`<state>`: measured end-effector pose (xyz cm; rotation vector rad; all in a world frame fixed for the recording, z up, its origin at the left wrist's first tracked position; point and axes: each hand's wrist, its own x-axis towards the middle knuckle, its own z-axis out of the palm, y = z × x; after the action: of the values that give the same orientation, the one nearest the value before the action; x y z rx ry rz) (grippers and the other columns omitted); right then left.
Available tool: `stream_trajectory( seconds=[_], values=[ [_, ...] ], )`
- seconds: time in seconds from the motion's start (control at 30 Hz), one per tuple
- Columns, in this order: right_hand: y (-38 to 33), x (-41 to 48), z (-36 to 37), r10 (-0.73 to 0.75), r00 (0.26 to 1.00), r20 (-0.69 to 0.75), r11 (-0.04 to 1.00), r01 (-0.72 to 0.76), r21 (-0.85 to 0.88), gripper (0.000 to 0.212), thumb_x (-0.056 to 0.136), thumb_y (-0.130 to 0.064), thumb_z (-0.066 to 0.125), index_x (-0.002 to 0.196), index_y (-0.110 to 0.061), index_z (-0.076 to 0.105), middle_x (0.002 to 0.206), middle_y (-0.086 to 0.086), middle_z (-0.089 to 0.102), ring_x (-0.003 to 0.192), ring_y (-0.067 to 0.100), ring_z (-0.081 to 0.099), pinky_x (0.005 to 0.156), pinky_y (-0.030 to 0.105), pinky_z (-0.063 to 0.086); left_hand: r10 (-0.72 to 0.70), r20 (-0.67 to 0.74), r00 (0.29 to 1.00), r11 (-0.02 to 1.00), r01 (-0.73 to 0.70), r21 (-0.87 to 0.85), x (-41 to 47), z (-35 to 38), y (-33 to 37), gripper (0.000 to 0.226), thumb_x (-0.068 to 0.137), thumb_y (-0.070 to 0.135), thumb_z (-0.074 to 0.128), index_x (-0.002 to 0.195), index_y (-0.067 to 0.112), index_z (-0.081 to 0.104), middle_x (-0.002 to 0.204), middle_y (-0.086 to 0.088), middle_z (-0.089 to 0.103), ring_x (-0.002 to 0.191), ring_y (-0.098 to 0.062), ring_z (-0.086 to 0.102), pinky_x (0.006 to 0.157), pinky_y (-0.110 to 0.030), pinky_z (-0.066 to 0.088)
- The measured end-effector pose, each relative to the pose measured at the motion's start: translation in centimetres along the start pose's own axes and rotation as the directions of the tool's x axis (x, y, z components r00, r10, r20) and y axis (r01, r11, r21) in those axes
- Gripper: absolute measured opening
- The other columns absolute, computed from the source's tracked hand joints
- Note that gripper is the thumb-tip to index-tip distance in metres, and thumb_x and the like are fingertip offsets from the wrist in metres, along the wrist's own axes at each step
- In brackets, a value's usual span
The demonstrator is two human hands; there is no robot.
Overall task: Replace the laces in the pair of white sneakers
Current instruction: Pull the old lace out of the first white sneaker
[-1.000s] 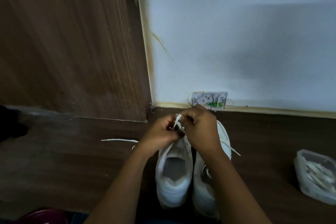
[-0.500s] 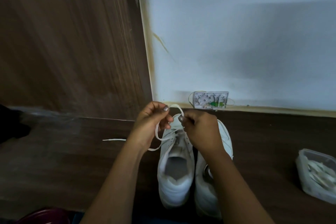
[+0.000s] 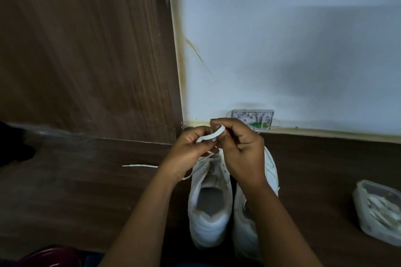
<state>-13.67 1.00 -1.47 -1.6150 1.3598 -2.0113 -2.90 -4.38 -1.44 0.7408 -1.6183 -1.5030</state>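
Lace (image 3: 211,136) lifted over white sneakers (image 3: 209,206)
Left hand (image 3: 191,151) and right hand (image 3: 240,149) both pinch it at centre frame — sneakers side by side at 6 o'clock, plastic tub (image 3: 377,208) at 4 o'clock.

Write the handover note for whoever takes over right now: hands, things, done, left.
Left hand and right hand both pinch a white lace above the left sneaker, which it runs down to.
Right sneaker stands beside it, mostly hidden by the right forearm.
A lace end lies on the floor to the left; tub of laces on the right.
Done: lacing begun on the left sneaker.
Left: finish threading it, check the right one.
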Motion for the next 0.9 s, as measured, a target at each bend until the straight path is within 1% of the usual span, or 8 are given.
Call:
stream_trajectory(
  seconds=[0.17, 0.33, 0.4, 0.5, 0.7, 0.77, 0.83, 0.9],
  values=[
    [-0.2, 0.0, 0.2, 0.044, 0.996, 0.08, 0.999, -0.044, -0.004, 0.03, 0.085, -0.005, 0.06, 0.108, -0.022, 0.065, 0.1, -0.001, 0.069, 0.092, 0.009, 0.066, 0.079, 0.028, 0.055, 0.003, -0.089, 0.996, 1.0, -0.005, -0.025, 0.2, 0.1, -0.2, 0.019, 0.094, 0.008, 0.049, 0.099, 0.003, 0.067, 0.098, -0.022, 0.068, 0.092, -0.023, 0.065, 0.084, -0.034, 0.051],
    [0.9, 0.3, -1.1, 0.428, 0.847, 0.315, 0.787, -0.177, -0.591, 0.041, 0.077, -0.02, 0.07, 0.116, -0.022, 0.058, 0.099, 0.0, 0.065, 0.092, 0.015, 0.062, 0.074, 0.023, 0.047, -0.22, -0.308, 0.926, 0.967, 0.165, -0.194, 0.6, -0.2, 0.1, 0.028, 0.091, 0.006, 0.049, 0.064, 0.005, 0.055, 0.045, 0.001, 0.049, 0.047, -0.016, 0.043, 0.054, -0.029, 0.036],
    [0.9, 0.2, -1.4, 0.561, 0.742, 0.367, 0.655, -0.126, -0.745, 0.03, 0.08, -0.024, 0.064, 0.11, -0.021, 0.066, 0.103, 0.003, 0.068, 0.098, 0.019, 0.062, 0.08, 0.025, 0.047, -0.276, -0.455, 0.846, 0.961, 0.24, -0.137, 1.0, -1.1, 0.0, 0.026, 0.089, 0.013, 0.054, 0.063, 0.009, 0.054, 0.046, -0.001, 0.046, 0.045, -0.015, 0.039, 0.05, -0.027, 0.03],
    [0.7, 0.3, -1.4, 0.577, 0.765, 0.285, 0.616, -0.178, -0.767, 0.016, 0.08, -0.024, 0.063, 0.094, -0.018, 0.07, 0.097, 0.002, 0.069, 0.094, 0.02, 0.062, 0.079, 0.029, 0.05, -0.331, -0.621, 0.711, 0.942, 0.213, -0.259, 1.1, -2.9, 0.0, 0.012, 0.085, 0.014, 0.059, 0.075, 0.008, 0.061, 0.059, -0.005, 0.052, 0.048, -0.014, 0.042, 0.046, -0.023, 0.03],
    [0.8, 0.3, -1.2, 0.591, 0.764, 0.259, 0.616, -0.219, -0.757, 0.014, 0.077, -0.021, 0.064, 0.09, -0.021, 0.069, 0.094, 0.0, 0.069, 0.092, 0.019, 0.062, 0.075, 0.025, 0.046, -0.18, -0.532, 0.828, 0.908, -0.068, -0.414, 0.3, -5.6, 1.2, 0.019, 0.094, 0.014, 0.048, 0.079, 0.015, 0.06, 0.073, 0.003, 0.066, 0.076, -0.014, 0.063, 0.073, -0.029, 0.05],
    [0.9, 0.2, -1.2, 0.592, 0.774, 0.226, 0.614, -0.251, -0.748, 0.019, 0.076, -0.02, 0.065, 0.095, -0.02, 0.067, 0.096, 0.001, 0.068, 0.093, 0.019, 0.061, 0.076, 0.025, 0.044, -0.355, -0.631, 0.69, 0.91, 0.101, -0.402, 0.5, -7.2, -0.3, 0.021, 0.09, 0.029, 0.058, 0.107, 0.017, 0.059, 0.101, 0.002, 0.064, 0.103, -0.019, 0.058, 0.09, -0.038, 0.047],
    [1.0, 0.2, -1.1, 0.598, 0.774, 0.211, 0.611, -0.269, -0.744, 0.023, 0.076, -0.02, 0.066, 0.099, -0.02, 0.065, 0.098, 0.001, 0.067, 0.095, 0.02, 0.061, 0.078, 0.025, 0.044, -0.553, -0.691, 0.467, 0.832, 0.263, -0.488, 0.4, -8.0, -2.1, 0.061, 0.076, 0.031, 0.073, 0.129, 0.013, 0.049, 0.12, -0.008, 0.06, 0.113, -0.029, 0.056, 0.096, -0.049, 0.046],
    [1.1, 0.1, -1.0, 0.597, 0.773, 0.215, 0.608, -0.261, -0.75, 0.025, 0.076, -0.02, 0.066, 0.101, -0.02, 0.064, 0.101, 0.0, 0.066, 0.097, 0.02, 0.06, 0.08, 0.025, 0.044, -0.56, -0.708, 0.431, 0.828, 0.275, -0.488, 0.6, -8.0, -3.2, 0.071, 0.065, 0.029, 0.077, 0.128, 0.011, 0.05, 0.123, -0.013, 0.06, 0.108, -0.033, 0.058, 0.093, -0.048, 0.048]
  ],
)
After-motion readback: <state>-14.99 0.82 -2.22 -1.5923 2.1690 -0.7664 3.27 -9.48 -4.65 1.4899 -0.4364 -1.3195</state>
